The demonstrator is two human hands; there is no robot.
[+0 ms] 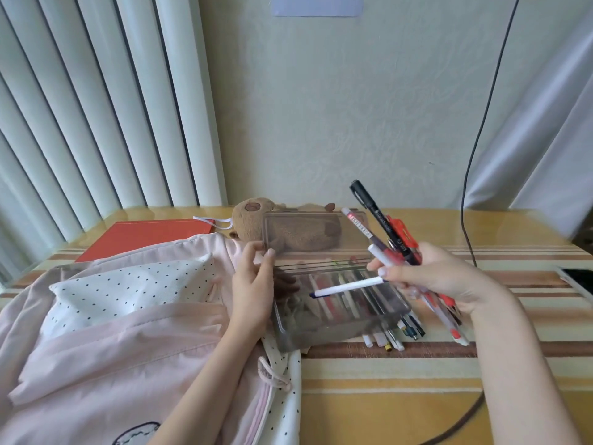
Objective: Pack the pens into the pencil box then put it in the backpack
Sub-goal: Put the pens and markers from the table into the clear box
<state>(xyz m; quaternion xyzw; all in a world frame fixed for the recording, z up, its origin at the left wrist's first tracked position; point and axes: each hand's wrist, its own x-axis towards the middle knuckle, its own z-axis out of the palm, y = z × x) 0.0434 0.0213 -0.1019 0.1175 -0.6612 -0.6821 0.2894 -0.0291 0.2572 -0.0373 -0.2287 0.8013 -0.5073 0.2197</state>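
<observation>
Right hand (433,277) grips a fanned pen bundle (393,239) over the pencil box (337,309); left hand (253,284) pinches its raised lid (308,236).

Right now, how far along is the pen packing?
Partly done. Several pens already lie in the clear pencil box, whose lid the left hand holds open. The right hand grips a bundle of pens above it. More loose pens poke out beside the box. Closing it and putting it into the pink backpack remain.
</observation>
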